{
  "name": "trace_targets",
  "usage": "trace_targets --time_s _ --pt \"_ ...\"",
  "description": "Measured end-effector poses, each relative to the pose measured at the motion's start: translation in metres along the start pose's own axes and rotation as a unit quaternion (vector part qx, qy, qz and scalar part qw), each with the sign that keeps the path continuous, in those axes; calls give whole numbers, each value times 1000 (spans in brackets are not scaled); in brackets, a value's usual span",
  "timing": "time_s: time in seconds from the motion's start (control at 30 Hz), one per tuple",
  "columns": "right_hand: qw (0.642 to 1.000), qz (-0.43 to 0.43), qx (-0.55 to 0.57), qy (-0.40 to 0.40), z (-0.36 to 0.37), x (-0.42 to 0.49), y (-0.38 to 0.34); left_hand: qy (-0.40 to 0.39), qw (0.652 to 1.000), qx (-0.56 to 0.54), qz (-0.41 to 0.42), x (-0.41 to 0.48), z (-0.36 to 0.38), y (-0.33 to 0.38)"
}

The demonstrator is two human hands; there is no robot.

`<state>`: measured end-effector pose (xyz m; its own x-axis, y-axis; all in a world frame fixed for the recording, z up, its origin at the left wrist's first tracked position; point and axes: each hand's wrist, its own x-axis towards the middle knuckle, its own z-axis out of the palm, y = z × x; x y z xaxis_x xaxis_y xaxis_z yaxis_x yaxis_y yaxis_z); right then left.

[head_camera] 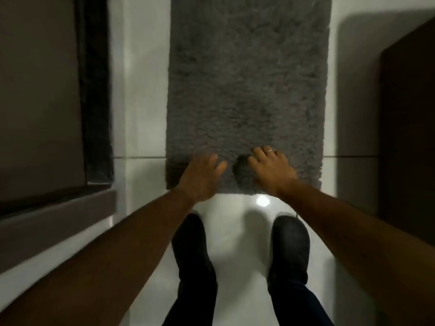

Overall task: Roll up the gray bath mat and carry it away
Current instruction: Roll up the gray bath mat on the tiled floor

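A: Mat placement?
B: The gray bath mat (247, 90) lies flat on the white tile floor (235, 231), ahead of two dark shoes (290, 245).
A: And the hands?
B: Both reach its near edge. The left hand (200, 176) is spread, gripping nothing. The right hand (270, 170) rests on the pile, fingers loose.

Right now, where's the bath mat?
Head view: the gray bath mat lies flat on the white floor, centre frame ahead of the black shoes, with the left hand and right hand at its near edge.
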<state>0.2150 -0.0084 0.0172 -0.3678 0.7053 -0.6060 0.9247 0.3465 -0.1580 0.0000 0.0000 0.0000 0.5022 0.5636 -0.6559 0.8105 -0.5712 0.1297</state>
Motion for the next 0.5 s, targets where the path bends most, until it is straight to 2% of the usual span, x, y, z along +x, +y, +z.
trace_targets --time_s 0.1,0.23,0.4,0.5 --pt "1000 17 -11 -10 47 6 0 -30 999 31 -4 16 46 14" --pt "999 38 -25 -26 98 6 7 -30 997 74 -23 34 96 30" --pt "997 49 -37 -36 108 1 11 -7 988 151 -21 48 103 24" --pt "998 46 -35 -24 100 -1 13 5 992 129 -11 51 94 21"
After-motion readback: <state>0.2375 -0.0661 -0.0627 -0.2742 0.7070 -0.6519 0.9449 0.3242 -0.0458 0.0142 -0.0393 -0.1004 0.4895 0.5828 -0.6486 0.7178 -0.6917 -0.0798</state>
